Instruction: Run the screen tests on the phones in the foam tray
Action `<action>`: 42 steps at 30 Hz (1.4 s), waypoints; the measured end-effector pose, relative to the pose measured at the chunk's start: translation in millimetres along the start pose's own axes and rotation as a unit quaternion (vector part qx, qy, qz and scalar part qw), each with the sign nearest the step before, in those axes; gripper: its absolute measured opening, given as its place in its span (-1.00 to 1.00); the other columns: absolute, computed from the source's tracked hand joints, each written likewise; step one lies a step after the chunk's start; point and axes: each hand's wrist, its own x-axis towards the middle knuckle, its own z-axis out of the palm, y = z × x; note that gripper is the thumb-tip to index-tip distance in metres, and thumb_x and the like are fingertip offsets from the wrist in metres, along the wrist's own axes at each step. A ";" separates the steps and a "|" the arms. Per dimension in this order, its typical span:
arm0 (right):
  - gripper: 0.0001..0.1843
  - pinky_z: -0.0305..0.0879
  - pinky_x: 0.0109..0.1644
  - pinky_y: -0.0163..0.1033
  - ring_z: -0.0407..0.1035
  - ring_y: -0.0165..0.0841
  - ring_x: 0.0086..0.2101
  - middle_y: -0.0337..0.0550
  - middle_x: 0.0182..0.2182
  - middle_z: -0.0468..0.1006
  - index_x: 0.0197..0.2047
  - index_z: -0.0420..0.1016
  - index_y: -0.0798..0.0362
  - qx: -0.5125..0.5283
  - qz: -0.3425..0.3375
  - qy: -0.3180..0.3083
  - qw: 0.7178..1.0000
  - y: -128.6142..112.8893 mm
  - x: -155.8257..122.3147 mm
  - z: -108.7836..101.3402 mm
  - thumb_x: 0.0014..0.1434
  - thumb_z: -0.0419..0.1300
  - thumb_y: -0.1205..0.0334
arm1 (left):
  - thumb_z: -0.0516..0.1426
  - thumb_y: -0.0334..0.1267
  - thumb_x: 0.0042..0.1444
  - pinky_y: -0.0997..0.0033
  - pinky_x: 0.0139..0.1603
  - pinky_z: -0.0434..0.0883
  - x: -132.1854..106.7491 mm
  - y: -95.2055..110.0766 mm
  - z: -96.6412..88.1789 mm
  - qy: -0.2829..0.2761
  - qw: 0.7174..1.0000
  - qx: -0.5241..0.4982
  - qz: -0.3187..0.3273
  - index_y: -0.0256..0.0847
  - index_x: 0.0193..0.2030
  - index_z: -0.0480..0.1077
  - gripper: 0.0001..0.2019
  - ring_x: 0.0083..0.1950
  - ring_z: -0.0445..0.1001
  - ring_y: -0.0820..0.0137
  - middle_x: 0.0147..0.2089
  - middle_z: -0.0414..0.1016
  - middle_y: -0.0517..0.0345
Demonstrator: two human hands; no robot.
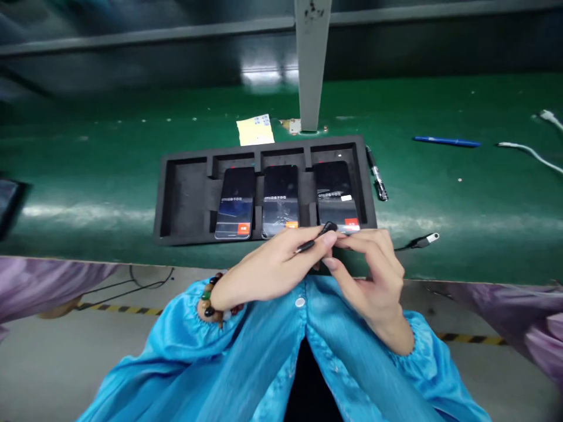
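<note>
Three phones (pixel 280 189) lying in tray (pixel 187 199), reading OTG-absent: seemingly unfinished. Left hand (pixel 277 264) pinching black item (pixel 305 247); right hand (pixel 376 269) curling fingers, hold unclear.

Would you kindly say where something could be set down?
Between the dark flat device and black foam tray, and just below the slim blue pen, the green benchtop is bare save specks. Left hand and right hand crowd the tray's near edge.

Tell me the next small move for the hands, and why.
Perhaps ease the black item toward the lower edge of the rightmost phone: the left hand holds it close by, and that screen appears to report no OTG device.
</note>
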 end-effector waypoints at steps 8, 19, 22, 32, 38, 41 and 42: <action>-0.86 0.53 -0.02 -0.01 0.52 -0.19 -0.12 -0.13 -0.15 0.61 -0.01 0.58 -0.11 -0.011 0.049 -0.082 0.995 -15.0 -3.5 32.6 0.40 0.42 0.19 | 0.01 0.19 0.59 0.06 0.38 0.58 -26.0 -52.8 8.8 0.017 0.997 -0.078 -0.018 -0.10 0.09 0.67 -0.49 0.26 0.66 0.13 0.04 0.74 0.04; -0.84 0.52 -0.12 -0.19 0.53 -0.29 -0.21 -0.15 -0.17 0.64 -0.11 0.69 -0.08 0.206 0.254 -0.140 0.935 -31.9 -13.2 46.2 0.48 0.32 0.08 | -0.06 0.13 0.64 -0.01 0.81 0.07 -40.0 -72.2 4.5 -0.011 0.992 -0.079 0.102 0.06 0.79 -0.31 -0.24 0.81 -0.12 0.22 0.81 -0.20 0.15; -0.81 0.50 -0.10 -0.22 0.51 -0.31 -0.22 -0.19 -0.23 0.60 -0.16 0.70 -0.08 0.255 0.274 -0.141 0.916 -29.3 -15.4 48.5 0.46 0.36 0.02 | -0.04 0.11 0.63 -0.09 0.83 0.00 -44.0 -81.5 1.0 -0.017 0.989 -0.070 0.132 0.11 0.78 -0.44 -0.19 0.82 -0.22 0.18 0.82 -0.37 0.21; -0.85 0.41 -0.07 -0.26 0.46 -0.35 -0.20 -0.19 -0.20 0.58 -0.12 0.61 -0.05 0.207 0.254 -0.111 0.938 -48.1 -23.9 75.6 0.51 0.29 0.12 | 0.02 0.09 0.62 -0.09 0.82 0.01 -50.5 -108.2 6.0 0.017 0.979 -0.116 0.170 0.10 0.78 -0.46 -0.14 0.82 -0.15 0.06 0.83 -0.26 0.03; -0.85 0.43 0.06 -0.19 0.47 -0.31 -0.08 -0.20 -0.12 0.59 -0.07 0.60 -0.10 0.135 0.116 -0.103 0.979 -43.2 -36.1 82.8 0.42 0.33 0.38 | -0.04 0.09 0.64 -0.16 0.77 0.14 -49.7 -112.0 12.3 0.048 0.976 -0.156 0.142 0.23 0.78 -0.32 -0.26 0.67 0.25 0.09 0.76 0.07 0.06; -0.86 0.45 0.02 -0.20 0.49 -0.32 -0.12 -0.22 -0.18 0.59 -0.14 0.57 -0.08 0.131 0.111 -0.121 0.978 -40.9 -32.1 78.0 0.41 0.35 0.38 | 0.00 0.06 0.63 -0.12 0.74 0.21 -57.5 -109.8 5.2 0.035 0.983 -0.118 0.137 0.23 0.78 -0.35 -0.23 0.70 0.19 0.11 0.75 0.08 0.03; -0.88 0.46 0.01 -0.21 0.50 -0.32 -0.13 -0.21 -0.19 0.60 -0.15 0.56 -0.08 0.141 0.122 -0.126 0.974 -40.8 -30.0 75.7 0.43 0.34 0.35 | 0.01 0.04 0.63 -0.08 0.73 0.23 -62.2 -108.6 0.4 0.033 0.984 -0.102 0.145 0.21 0.78 -0.29 -0.24 0.71 0.17 0.12 0.75 0.07 0.02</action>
